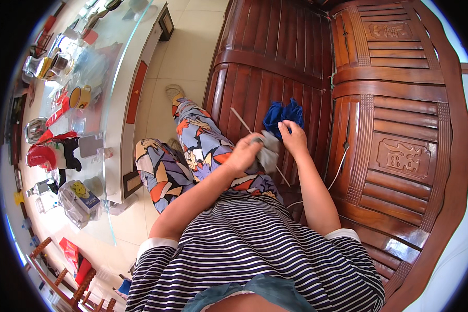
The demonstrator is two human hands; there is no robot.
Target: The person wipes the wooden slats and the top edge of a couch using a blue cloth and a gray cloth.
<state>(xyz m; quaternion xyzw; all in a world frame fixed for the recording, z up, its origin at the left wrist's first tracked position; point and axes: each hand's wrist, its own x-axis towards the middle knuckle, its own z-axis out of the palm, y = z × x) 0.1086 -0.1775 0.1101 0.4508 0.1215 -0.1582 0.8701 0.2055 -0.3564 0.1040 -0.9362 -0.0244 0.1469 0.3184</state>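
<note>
My left hand (pixel 245 153) is closed around a bunched grey fabric piece (pixel 269 154) above my lap. A thin pale stick (pixel 240 119) juts out from beside its fingers towards the upper left, and a similar thin length (pixel 283 176) shows below the fabric; whether they are one piece is hidden. Just right of the grey fabric, my right hand (pixel 294 136) has thumb and forefinger close together at the lower edge of a crumpled deep-blue cloth (pixel 282 116). Whether those fingers grip the cloth cannot be told. The blue cloth is over the slatted wooden seat (pixel 269 84).
The carved wooden backrest (pixel 397 113) rises at right, with a white cable (pixel 338 167) along it. At left stands a glass-topped table (pixel 113 85) bearing a yellow mug (pixel 80 97), jars and plastic bags. A wooden chair (pixel 78 290) is at the lower left.
</note>
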